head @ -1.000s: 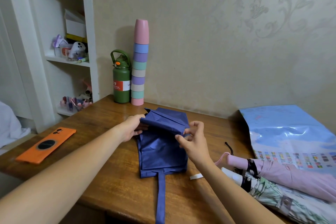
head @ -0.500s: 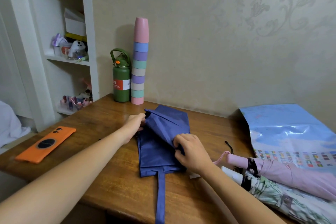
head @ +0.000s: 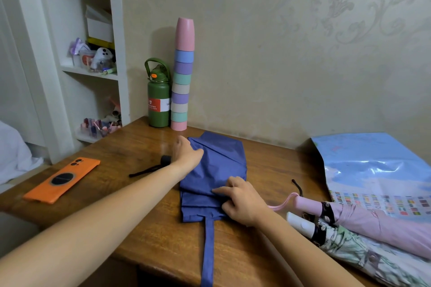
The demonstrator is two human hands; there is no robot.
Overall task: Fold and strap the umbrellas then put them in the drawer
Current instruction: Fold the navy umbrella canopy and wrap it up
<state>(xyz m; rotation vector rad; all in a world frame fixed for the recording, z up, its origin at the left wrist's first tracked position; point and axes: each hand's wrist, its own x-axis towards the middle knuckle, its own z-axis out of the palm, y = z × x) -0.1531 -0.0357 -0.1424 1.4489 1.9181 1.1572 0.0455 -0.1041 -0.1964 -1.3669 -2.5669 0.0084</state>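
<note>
A blue umbrella (head: 221, 168) lies flattened on the wooden table (head: 144, 228), its canopy folded into flat pleats. Its long blue strap (head: 208, 251) runs toward the front edge. Its black handle (head: 166, 159) with a cord sticks out on the left, beside my left wrist. My left hand (head: 186, 154) grips the canopy's far left edge, thumb on the cloth. My right hand (head: 242, 200) presses and pinches the pleats at the near right corner. A pink umbrella (head: 373, 223) and a floral umbrella (head: 363, 254) lie closed at the right.
An orange phone (head: 63, 179) lies at the left of the table. A green bottle (head: 159, 105) and a tall stack of cups (head: 182, 86) stand against the wall. A glossy blue sheet (head: 377, 170) covers the right corner. White shelves (head: 93, 72) stand at left.
The fold I held up between both hands now lies flat on the canopy. My right hand has dropped to the near right corner. The black handle has come into view on the left.
</note>
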